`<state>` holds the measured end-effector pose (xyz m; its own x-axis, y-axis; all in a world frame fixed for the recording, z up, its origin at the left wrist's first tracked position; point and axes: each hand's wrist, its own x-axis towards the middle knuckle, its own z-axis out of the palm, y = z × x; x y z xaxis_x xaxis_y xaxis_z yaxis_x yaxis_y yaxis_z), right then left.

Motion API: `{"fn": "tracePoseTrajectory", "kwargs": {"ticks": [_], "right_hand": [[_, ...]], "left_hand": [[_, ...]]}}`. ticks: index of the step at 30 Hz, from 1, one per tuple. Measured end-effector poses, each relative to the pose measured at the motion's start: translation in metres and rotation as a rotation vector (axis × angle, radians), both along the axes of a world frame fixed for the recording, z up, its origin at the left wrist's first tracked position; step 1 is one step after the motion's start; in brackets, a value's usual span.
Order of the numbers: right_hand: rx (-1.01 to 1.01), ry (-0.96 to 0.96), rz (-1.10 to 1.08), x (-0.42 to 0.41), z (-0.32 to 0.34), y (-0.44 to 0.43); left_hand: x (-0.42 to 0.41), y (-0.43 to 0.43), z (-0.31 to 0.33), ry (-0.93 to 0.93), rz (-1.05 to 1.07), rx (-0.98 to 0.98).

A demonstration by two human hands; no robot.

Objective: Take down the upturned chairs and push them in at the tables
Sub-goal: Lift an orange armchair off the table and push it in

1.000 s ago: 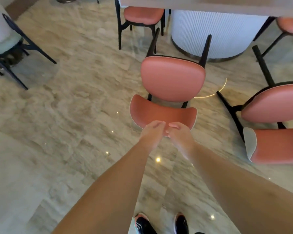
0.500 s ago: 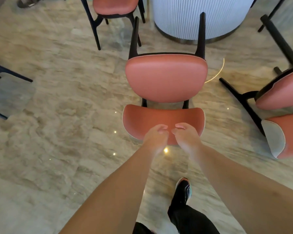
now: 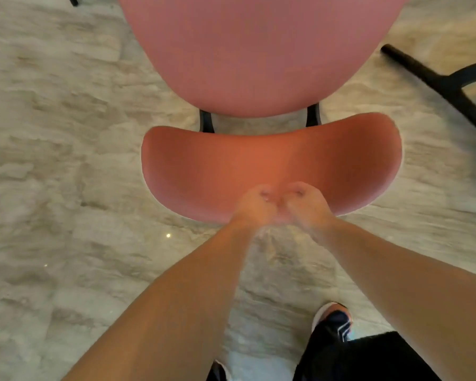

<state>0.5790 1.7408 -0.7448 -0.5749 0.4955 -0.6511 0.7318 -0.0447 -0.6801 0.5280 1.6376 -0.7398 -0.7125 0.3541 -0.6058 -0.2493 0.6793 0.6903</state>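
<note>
Fingers (image 3: 262, 194) grip backrest (image 3: 204, 166) of pink chair (image 3: 259, 50)

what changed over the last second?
The person has stepped in closer: the seat and backrest fill far more of the view, and the table base has gone out of frame. Left hand and right hand still grip the backrest's top edge, side by side.
</note>
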Motion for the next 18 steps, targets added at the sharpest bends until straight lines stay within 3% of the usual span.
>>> {"fn": "tracePoseTrajectory", "kwargs": {"ticks": [4, 5, 8, 11, 15, 18], "right_hand": [[0.191, -0.022, 0.137, -0.02, -0.098, 0.023], [0.295, -0.024, 0.276, -0.023, -0.116, 0.026], [0.71, -0.035, 0.926, -0.027, -0.155, 0.032], [0.962, -0.117, 1.347, -0.023, -0.188, 0.029], [1.096, -0.178, 1.306, -0.012, -0.223, 0.012], [1.173, -0.198, 1.225, -0.004, -0.242, -0.001]], "left_hand": [[-0.024, -0.001, -0.095, 0.089, -0.003, -0.017], [-0.029, -0.001, -0.113, 0.181, -0.105, -0.079], [-0.045, -0.004, -0.164, 0.618, -0.715, -0.319], [-0.045, -0.008, -0.204, 0.699, -0.994, -0.475], [-0.03, -0.016, -0.248, 0.822, -1.017, -0.627], [-0.03, -0.022, -0.266, 0.939, -0.988, -0.623]]}}
